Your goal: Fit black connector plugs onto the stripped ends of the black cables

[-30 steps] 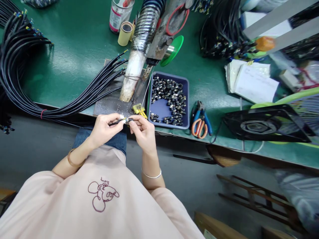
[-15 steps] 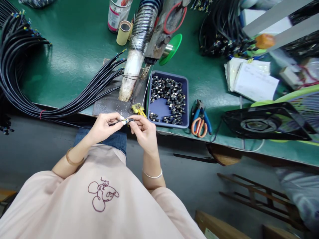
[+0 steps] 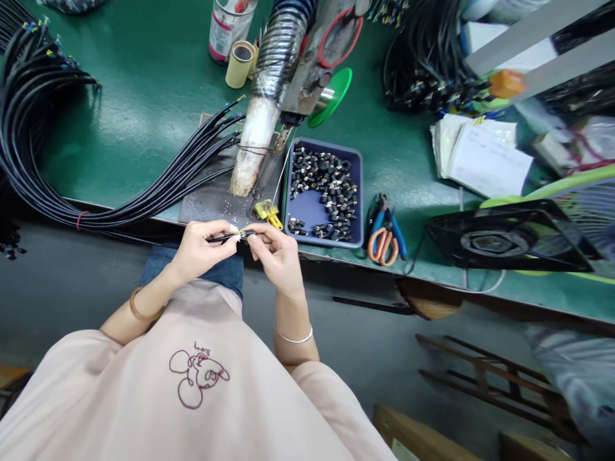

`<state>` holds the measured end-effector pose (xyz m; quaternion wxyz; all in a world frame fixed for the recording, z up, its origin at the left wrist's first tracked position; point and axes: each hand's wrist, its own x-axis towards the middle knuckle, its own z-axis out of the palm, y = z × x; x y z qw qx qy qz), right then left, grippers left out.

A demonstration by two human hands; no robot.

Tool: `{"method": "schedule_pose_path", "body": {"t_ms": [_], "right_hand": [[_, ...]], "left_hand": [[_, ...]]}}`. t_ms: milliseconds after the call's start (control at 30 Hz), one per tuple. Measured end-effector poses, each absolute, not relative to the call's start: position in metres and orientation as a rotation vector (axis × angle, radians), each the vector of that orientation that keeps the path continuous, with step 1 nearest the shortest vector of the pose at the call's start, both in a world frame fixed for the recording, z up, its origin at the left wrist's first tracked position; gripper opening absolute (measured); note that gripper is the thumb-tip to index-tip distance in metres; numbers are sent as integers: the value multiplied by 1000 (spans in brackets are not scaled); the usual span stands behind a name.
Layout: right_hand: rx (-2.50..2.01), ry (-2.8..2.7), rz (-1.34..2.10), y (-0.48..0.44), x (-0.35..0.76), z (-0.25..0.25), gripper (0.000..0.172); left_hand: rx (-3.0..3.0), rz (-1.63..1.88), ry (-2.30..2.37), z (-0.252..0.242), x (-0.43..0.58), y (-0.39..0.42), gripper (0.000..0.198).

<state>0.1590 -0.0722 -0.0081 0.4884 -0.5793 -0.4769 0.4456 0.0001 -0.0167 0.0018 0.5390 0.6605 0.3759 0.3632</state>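
Note:
My left hand [image 3: 204, 248] is closed on a black cable [image 3: 218, 239] close to its end, where thin coloured wires show at the fingertips. Between the fingers of my right hand [image 3: 278, 253] is a small black connector [image 3: 248, 234], largely covered by them. Cable end and connector meet in front of my body at the bench edge; whether they are joined I cannot tell. Just beyond my fingers lies a yellow clip-like piece [image 3: 268, 212]. A blue-grey tray [image 3: 361, 192] of many black connectors stands right of my right hand.
A soldering feeder [image 3: 283, 131] and a foil-wrapped duct [image 3: 257, 125] reach down over a dark plate [image 3: 211, 205]. Bundled black cables [image 3: 144, 198] lie to the left. Orange-handled pliers [image 3: 383, 243], a black fan [image 3: 504, 240] and papers [image 3: 487, 157] are on the right.
Both hands stay almost in place, fingertips together at the cable end and connector. The view has shifted very slightly.

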Motion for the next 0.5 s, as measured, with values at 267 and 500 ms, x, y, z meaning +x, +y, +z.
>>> {"method": "schedule_pose_path", "body": {"t_ms": [267,500], "right_hand": [[-1372,-1155,1151,-71,160,-10,37],[-1425,-1164,1075,-73,158,-11,32]], "left_hand": [[1649,927,820,-4,-3,-15,18],[1548,889,869,0,0,-17,12]]}}
